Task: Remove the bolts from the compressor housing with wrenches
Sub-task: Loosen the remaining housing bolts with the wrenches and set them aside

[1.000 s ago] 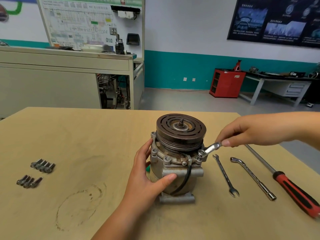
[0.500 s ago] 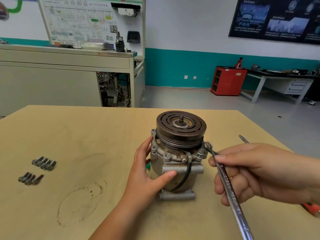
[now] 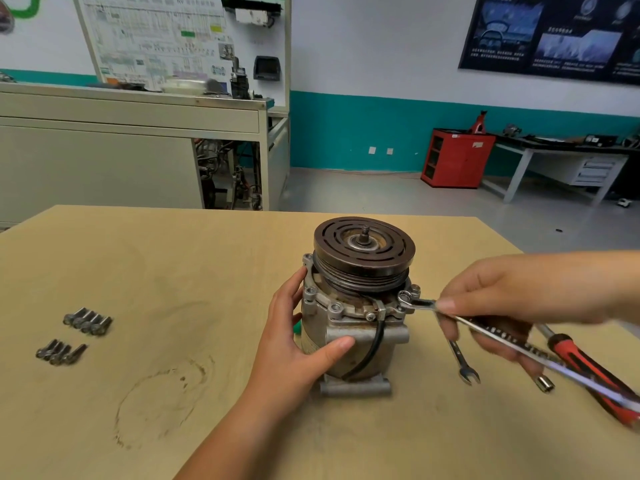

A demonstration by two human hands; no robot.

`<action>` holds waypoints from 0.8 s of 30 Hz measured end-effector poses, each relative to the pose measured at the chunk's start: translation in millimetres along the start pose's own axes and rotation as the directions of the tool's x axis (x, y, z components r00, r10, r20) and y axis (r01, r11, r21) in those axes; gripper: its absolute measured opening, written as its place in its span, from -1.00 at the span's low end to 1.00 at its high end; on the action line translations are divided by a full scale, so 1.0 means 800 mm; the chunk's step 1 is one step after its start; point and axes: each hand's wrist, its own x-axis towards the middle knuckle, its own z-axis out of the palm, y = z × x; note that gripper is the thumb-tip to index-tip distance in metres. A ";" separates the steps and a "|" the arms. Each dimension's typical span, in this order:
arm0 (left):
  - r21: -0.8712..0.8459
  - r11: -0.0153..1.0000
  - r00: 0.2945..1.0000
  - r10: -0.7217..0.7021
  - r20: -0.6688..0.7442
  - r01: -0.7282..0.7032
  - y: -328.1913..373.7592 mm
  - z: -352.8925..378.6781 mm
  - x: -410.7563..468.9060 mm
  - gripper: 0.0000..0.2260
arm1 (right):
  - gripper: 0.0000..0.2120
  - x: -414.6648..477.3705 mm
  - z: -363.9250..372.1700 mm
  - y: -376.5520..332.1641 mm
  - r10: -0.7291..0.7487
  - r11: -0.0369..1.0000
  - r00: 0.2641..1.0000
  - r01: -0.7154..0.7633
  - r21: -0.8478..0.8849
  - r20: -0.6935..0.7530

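A grey compressor (image 3: 353, 337) with a dark pulley on top stands upright on the wooden table (image 3: 173, 271). My left hand (image 3: 294, 341) grips its housing from the left, thumb across the front. My right hand (image 3: 512, 306) holds a long silver wrench (image 3: 485, 332), whose ring end sits on a bolt (image 3: 406, 296) at the flange's right side. Other bolt heads show along the front of the flange. Two groups of loose bolts, one (image 3: 88, 321) behind the other (image 3: 60, 353), lie at the left of the table.
A small open-end wrench (image 3: 462, 363), a socket wrench tip (image 3: 544, 383) and a red-handled screwdriver (image 3: 588, 368) lie on the table right of the compressor, partly under my right hand. A ring-shaped stain (image 3: 156, 403) marks the table front left. Benches and a red cabinet (image 3: 457, 157) stand behind.
My right hand has swung the wrench handle from pointing toward me out to the right, with the ring end staying on the bolt. My left hand keeps its grip on the housing.
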 end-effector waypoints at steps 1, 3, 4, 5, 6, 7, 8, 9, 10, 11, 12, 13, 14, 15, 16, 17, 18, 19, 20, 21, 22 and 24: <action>0.000 1.000 1.000 -0.001 0.000 0.001 0.000 0.000 0.000 -0.29 | -0.60 0.001 -0.012 -0.002 0.013 0.985 0.999 -0.018 -0.170 -0.032; -0.003 1.000 1.000 -0.004 -0.005 0.004 -0.001 -0.001 0.000 -0.29 | -0.55 0.010 -0.032 -0.004 -0.044 0.906 0.984 -0.032 -0.423 -0.170; -0.003 1.000 1.000 -0.005 -0.005 0.005 -0.001 -0.001 0.000 -0.28 | -0.55 0.017 -0.039 -0.005 -0.111 0.870 0.969 -0.014 -0.493 -0.223; -0.004 1.000 1.000 -0.008 -0.003 0.008 -0.001 0.000 0.000 -0.28 | -0.56 0.023 -0.043 -0.005 -0.175 0.849 0.952 0.018 -0.529 -0.250; -0.005 1.000 1.000 -0.006 -0.002 0.006 -0.001 0.000 0.001 -0.28 | -0.57 0.030 -0.046 -0.004 -0.225 0.835 0.940 0.052 -0.547 -0.255; -0.006 1.000 1.000 -0.004 -0.002 0.004 -0.001 0.000 0.001 -0.28 | -0.58 0.035 -0.049 -0.003 -0.256 0.825 0.935 0.080 -0.559 -0.245; -0.005 1.000 1.000 -0.003 -0.003 0.003 -0.001 0.000 0.001 -0.28 | -0.59 0.036 -0.052 -0.002 -0.270 0.820 0.935 0.099 -0.563 -0.229; -0.002 1.000 1.000 -0.002 -0.003 0.002 -0.001 -0.001 0.001 -0.28 | -0.60 0.034 -0.057 0.001 -0.272 0.819 0.938 0.110 -0.564 -0.213; -0.001 1.000 1.000 0.001 -0.001 -0.001 -0.002 -0.002 0.001 -0.28 | -0.62 0.029 -0.063 0.005 -0.263 0.820 0.944 0.111 -0.562 -0.198; 0.004 1.000 1.000 0.001 0.003 -0.001 -0.003 -0.002 0.002 -0.28 | -0.63 0.022 -0.069 0.012 -0.243 0.827 0.951 0.102 -0.553 -0.188; 0.006 1.000 1.000 -0.004 0.007 0.004 -0.002 -0.001 0.001 -0.27 | -0.65 0.015 -0.074 0.022 -0.219 0.844 0.958 0.091 -0.528 -0.185; 0.008 1.000 1.000 -0.012 0.004 0.011 0.000 0.001 0.001 -0.27 | -0.68 0.008 -0.079 0.034 -0.196 0.872 0.962 0.083 -0.482 -0.188; 0.026 1.000 1.000 -0.007 -0.018 0.008 0.004 0.002 -0.001 -0.27 | -0.72 0.004 -0.081 0.049 -0.177 0.906 0.963 0.079 -0.417 -0.204; 0.071 0.997 0.997 0.032 -0.070 -0.027 0.010 0.004 -0.003 -0.28 | -0.77 0.004 -0.080 0.066 -0.162 0.937 0.957 0.074 -0.341 -0.240; 0.141 0.983 0.982 0.135 -0.134 -0.116 0.018 0.005 -0.004 -0.32 | -0.81 0.007 -0.074 0.086 -0.148 0.962 0.942 0.066 -0.267 -0.302; 0.220 0.941 0.936 0.300 -0.182 -0.259 0.028 0.007 -0.006 -0.37 | -0.83 0.015 -0.065 0.106 -0.131 0.978 0.911 0.053 -0.204 -0.391; 0.267 0.866 0.859 0.477 -0.186 -0.423 0.038 0.010 -0.008 -0.44 | -0.83 0.026 -0.052 0.128 -0.108 0.988 0.862 0.039 -0.148 -0.495; 0.263 0.773 0.773 0.621 -0.130 -0.577 0.048 0.018 -0.012 -0.51 | -0.83 0.040 -0.036 0.149 -0.076 0.996 0.800 0.031 -0.085 -0.596; 0.214 0.697 0.710 0.704 -0.023 -0.684 0.059 0.031 -0.017 -0.58 | -0.82 0.055 -0.019 0.167 -0.029 0.999 0.735 0.037 -0.003 -0.678; 0.166 0.659 0.679 0.724 0.124 -0.733 0.070 0.047 -0.021 -0.62 | -0.82 0.071 -0.002 0.181 0.024 0.994 0.681 0.062 0.090 -0.732; 0.149 0.657 0.669 0.688 0.283 -0.739 0.080 0.066 -0.025 -0.62 | -0.83 0.087 0.013 0.191 0.075 0.979 0.643 0.097 0.178 -0.762; 0.223 0.706 0.681 0.471 0.561 -0.672 0.089 0.112 -0.032 -0.58 | -0.82 0.118 0.032 0.203 0.138 0.941 0.585 0.174 0.290 -0.799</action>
